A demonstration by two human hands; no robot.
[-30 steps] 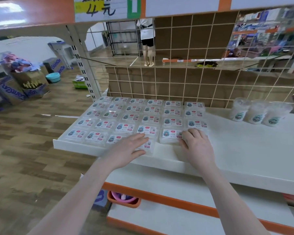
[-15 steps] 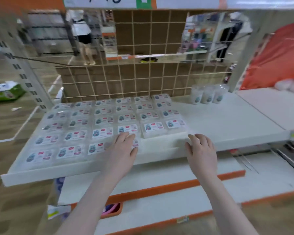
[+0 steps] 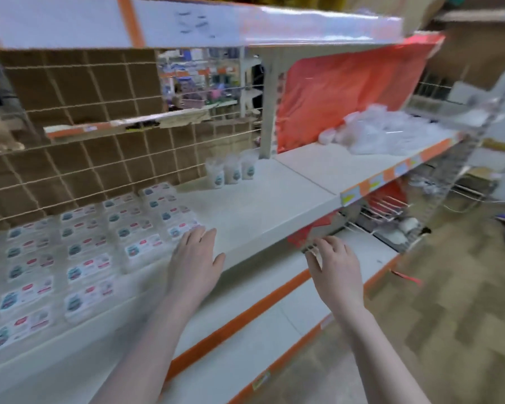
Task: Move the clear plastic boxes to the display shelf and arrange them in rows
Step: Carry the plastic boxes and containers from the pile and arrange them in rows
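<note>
Grip: neither hand holds anything; left hand lies flat, fingers straight, on the display shelf, fingertips at the nearest box; right hand hangs loosely spread off the shelf's front edge.
Clear plastic boxes: labelled, laid flat in rows on the shelf's left part, against the wire grid backing.
Round tubs: three, upright, at the shelf's back.
Adjoining bay: heap of clear packets before an orange sheet.
Image: blurred.
</note>
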